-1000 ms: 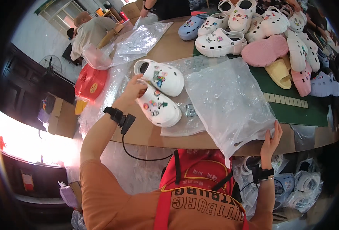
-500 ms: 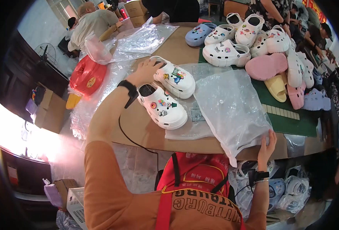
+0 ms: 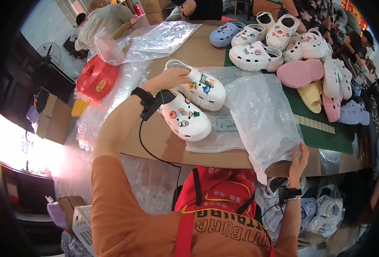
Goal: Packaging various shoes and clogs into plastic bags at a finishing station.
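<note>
My left hand (image 3: 175,78) grips the heel opening of a white clog (image 3: 207,91) decorated with colourful charms. Its mate, another white charm-covered clog (image 3: 188,120), lies just nearer on the table, partly behind my wrist strap. To the right a frosted plastic bag (image 3: 262,115) lies flat, its twisted corner hanging over the table's near edge. At that bag's near right edge, my right hand (image 3: 299,162) has the plastic between thumb and fingers. Another clear printed bag (image 3: 217,143) lies under the clogs.
A pile of clogs, with a white clog (image 3: 254,56) and a pink clog (image 3: 300,73), fills the far right on a green mat (image 3: 339,139). A red twine roll (image 3: 97,79) stands left beside clear plastic sheets (image 3: 161,38). A cable (image 3: 148,152) hangs from my left wrist. People work beyond the table.
My left hand has closed around the far clog's heel and shifted it slightly right. The nearer clog sits slightly farther right and up in view. My right hand stays at the bag's edge.
</note>
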`<state>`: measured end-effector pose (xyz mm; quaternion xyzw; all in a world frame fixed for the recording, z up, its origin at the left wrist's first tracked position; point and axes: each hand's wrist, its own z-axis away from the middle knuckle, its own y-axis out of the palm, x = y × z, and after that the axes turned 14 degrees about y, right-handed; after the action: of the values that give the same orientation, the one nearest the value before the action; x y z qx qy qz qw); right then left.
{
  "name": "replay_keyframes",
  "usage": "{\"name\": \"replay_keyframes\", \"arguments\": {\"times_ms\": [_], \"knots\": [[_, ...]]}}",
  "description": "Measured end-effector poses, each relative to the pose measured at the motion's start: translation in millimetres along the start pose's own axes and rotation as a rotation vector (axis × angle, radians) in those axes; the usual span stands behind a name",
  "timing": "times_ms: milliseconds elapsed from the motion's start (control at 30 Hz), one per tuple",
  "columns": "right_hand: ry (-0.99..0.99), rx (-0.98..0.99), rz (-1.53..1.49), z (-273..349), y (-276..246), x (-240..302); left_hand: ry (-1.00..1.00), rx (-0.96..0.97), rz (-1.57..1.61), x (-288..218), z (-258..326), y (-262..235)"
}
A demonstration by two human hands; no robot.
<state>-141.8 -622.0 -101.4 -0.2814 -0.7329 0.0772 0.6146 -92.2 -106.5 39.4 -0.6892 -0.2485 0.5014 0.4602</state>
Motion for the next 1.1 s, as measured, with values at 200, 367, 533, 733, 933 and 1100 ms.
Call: {"name": "replay_keyframes", "arguments": {"times_ms": [200, 367, 533, 733, 933, 1100], "knots": [[-0.030, -0.012, 0.061, -2, -1, 0, 0.133, 0.215, -0.330, 29, 33, 10], [-0.039, -0.056, 0.093, 1, -3, -2, -0.004, 0.306, -0.378, -3, 39, 20], [0.060, -0.035, -0.061, 1, -5, -13, 0.122, 0.181, -0.279, -4, 31, 28], [0.034, 0.006, -0.018, 2, -2, -1, 0.313, 0.051, -0.510, -4, 65, 19], [-0.134, 0.029, 0.166, 11, 8, 76, 0.031, -0.383, -0.467, 0, 114, -18], [-0.374, -0.026, 0.441, 20, 13, 130, -0.045, -0.637, 0.811, -39, 142, -38]]}}
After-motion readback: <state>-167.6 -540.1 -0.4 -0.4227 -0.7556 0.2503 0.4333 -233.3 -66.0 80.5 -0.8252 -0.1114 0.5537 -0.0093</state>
